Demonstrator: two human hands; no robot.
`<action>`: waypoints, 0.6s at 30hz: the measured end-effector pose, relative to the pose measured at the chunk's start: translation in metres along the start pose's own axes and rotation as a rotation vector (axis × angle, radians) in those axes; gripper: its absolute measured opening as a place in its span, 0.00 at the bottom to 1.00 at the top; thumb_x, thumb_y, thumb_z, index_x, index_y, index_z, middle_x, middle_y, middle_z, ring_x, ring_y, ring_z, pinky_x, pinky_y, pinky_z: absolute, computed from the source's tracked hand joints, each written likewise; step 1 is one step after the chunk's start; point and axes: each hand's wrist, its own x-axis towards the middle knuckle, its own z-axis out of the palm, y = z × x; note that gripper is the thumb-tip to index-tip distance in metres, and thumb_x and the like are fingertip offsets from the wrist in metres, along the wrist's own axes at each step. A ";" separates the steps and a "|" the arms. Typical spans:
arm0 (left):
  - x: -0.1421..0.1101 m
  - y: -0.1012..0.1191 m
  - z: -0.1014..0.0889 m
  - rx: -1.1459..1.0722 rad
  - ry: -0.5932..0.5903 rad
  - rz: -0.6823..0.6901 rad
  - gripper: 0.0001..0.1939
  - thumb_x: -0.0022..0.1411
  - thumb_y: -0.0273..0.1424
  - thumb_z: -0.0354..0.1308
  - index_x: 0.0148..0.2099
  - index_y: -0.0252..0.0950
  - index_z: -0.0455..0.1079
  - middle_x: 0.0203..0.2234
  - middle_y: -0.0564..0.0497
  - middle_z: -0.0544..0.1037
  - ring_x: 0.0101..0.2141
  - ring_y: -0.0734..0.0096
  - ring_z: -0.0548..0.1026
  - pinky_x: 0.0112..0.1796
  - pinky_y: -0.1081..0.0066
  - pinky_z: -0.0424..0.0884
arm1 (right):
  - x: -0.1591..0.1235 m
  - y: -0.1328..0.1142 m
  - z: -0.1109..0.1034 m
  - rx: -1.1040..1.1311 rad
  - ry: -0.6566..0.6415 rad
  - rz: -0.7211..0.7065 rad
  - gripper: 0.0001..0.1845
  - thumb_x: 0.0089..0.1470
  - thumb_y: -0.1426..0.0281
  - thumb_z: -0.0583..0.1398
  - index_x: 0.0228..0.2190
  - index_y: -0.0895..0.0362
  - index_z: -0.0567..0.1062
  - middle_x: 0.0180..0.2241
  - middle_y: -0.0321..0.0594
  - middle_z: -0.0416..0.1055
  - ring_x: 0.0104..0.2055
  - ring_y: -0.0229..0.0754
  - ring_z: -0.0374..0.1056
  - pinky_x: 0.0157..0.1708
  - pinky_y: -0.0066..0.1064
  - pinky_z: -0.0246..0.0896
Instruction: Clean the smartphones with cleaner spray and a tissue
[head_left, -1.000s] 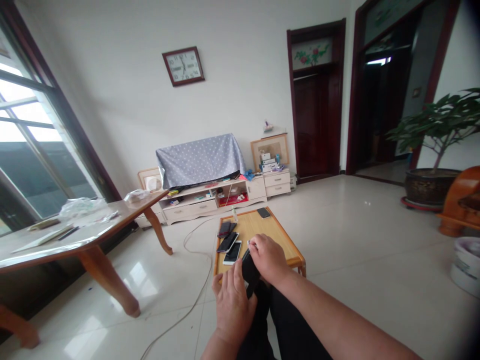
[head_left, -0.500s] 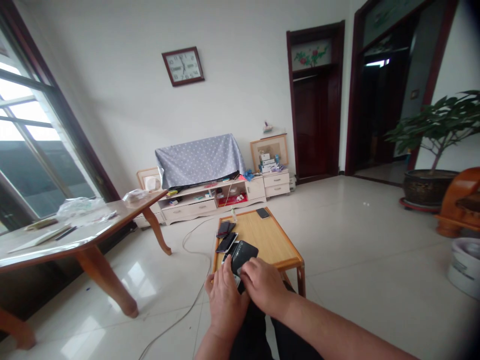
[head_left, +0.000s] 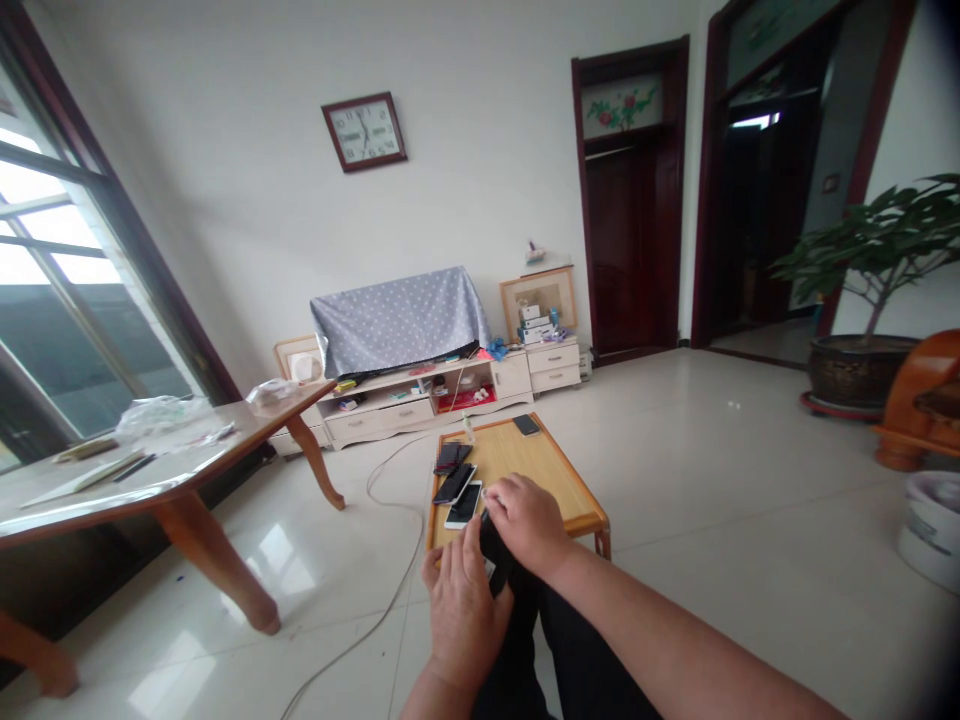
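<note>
The left hand (head_left: 461, 610), fingers together and half closed, holds the lower edge of a black phone (head_left: 495, 548) over the lap; the right hand (head_left: 527, 522), fingers curled, grips its top. A white phone (head_left: 463, 505) lies on a wooden table (head_left: 541, 470) at 11 o'clock.

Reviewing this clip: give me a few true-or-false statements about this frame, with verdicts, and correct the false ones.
1. The left hand and right hand both hold a dark phone-like device. True.
2. A white phone lies beside a black phone on the low wooden table. True.
3. The right hand rests on the table's far corner. False: it is on the device, near the table's near edge.
4. A potted plant stands on the low table. False: it stands on the floor at the right.
</note>
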 end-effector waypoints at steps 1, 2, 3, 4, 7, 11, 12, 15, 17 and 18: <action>0.000 0.001 0.000 -0.003 -0.004 -0.003 0.40 0.58 0.28 0.57 0.70 0.31 0.51 0.57 0.36 0.73 0.57 0.52 0.71 0.58 0.52 0.58 | 0.003 0.001 0.000 -0.014 0.020 0.038 0.07 0.65 0.70 0.58 0.34 0.53 0.75 0.36 0.39 0.74 0.42 0.42 0.68 0.39 0.30 0.55; -0.001 0.001 0.001 -0.004 -0.006 -0.006 0.40 0.57 0.28 0.57 0.70 0.31 0.50 0.57 0.36 0.73 0.57 0.52 0.71 0.58 0.52 0.58 | 0.004 0.000 0.000 -0.025 0.029 0.057 0.07 0.65 0.70 0.58 0.33 0.53 0.75 0.36 0.39 0.74 0.42 0.42 0.69 0.39 0.30 0.55; -0.002 0.000 0.001 -0.006 -0.004 -0.008 0.40 0.57 0.28 0.57 0.70 0.32 0.50 0.58 0.36 0.73 0.57 0.52 0.71 0.58 0.52 0.58 | 0.002 -0.001 0.001 -0.031 0.026 0.052 0.07 0.64 0.70 0.58 0.33 0.53 0.75 0.36 0.39 0.74 0.42 0.42 0.69 0.39 0.30 0.55; -0.002 -0.001 0.003 -0.006 0.004 -0.012 0.40 0.58 0.28 0.57 0.70 0.32 0.50 0.58 0.36 0.72 0.57 0.51 0.71 0.58 0.52 0.59 | -0.003 -0.003 0.004 -0.030 0.009 0.022 0.07 0.64 0.69 0.58 0.33 0.53 0.74 0.35 0.38 0.74 0.41 0.42 0.69 0.38 0.30 0.55; -0.004 -0.005 0.006 -0.009 0.025 -0.042 0.38 0.60 0.28 0.55 0.70 0.33 0.49 0.58 0.36 0.72 0.55 0.52 0.73 0.57 0.51 0.60 | -0.023 -0.008 0.010 -0.016 -0.065 -0.102 0.08 0.65 0.67 0.58 0.32 0.53 0.74 0.34 0.37 0.73 0.38 0.42 0.68 0.35 0.31 0.54; -0.002 -0.009 0.004 -0.005 -0.009 -0.097 0.38 0.60 0.32 0.57 0.69 0.33 0.50 0.58 0.36 0.72 0.52 0.51 0.74 0.57 0.49 0.59 | -0.026 0.002 0.008 0.008 -0.017 -0.027 0.06 0.64 0.69 0.59 0.33 0.53 0.74 0.35 0.37 0.73 0.40 0.41 0.68 0.37 0.30 0.55; 0.000 -0.010 0.003 -0.002 -0.017 -0.112 0.38 0.59 0.32 0.57 0.69 0.32 0.50 0.58 0.35 0.72 0.53 0.51 0.74 0.57 0.49 0.58 | -0.024 0.005 0.006 0.015 0.013 0.017 0.05 0.63 0.70 0.59 0.33 0.53 0.74 0.35 0.37 0.73 0.41 0.42 0.68 0.39 0.29 0.55; 0.005 -0.011 0.000 -0.002 -0.026 -0.163 0.38 0.58 0.33 0.57 0.69 0.32 0.51 0.58 0.35 0.73 0.54 0.51 0.74 0.57 0.49 0.59 | -0.025 0.009 0.003 0.037 0.033 0.054 0.05 0.63 0.72 0.59 0.33 0.54 0.74 0.35 0.38 0.73 0.42 0.42 0.68 0.40 0.29 0.55; 0.007 -0.011 0.001 -0.012 -0.027 -0.185 0.37 0.60 0.32 0.56 0.69 0.33 0.51 0.58 0.35 0.73 0.54 0.52 0.73 0.56 0.50 0.59 | -0.034 0.004 0.005 0.061 -0.027 -0.021 0.05 0.62 0.72 0.60 0.33 0.53 0.74 0.35 0.37 0.73 0.41 0.41 0.69 0.39 0.29 0.55; 0.008 -0.011 0.001 -0.019 -0.025 -0.188 0.36 0.60 0.31 0.55 0.69 0.33 0.51 0.58 0.35 0.73 0.54 0.52 0.73 0.56 0.50 0.59 | -0.038 0.001 0.006 0.073 -0.060 -0.061 0.05 0.62 0.72 0.60 0.33 0.53 0.74 0.35 0.36 0.73 0.40 0.41 0.69 0.39 0.29 0.55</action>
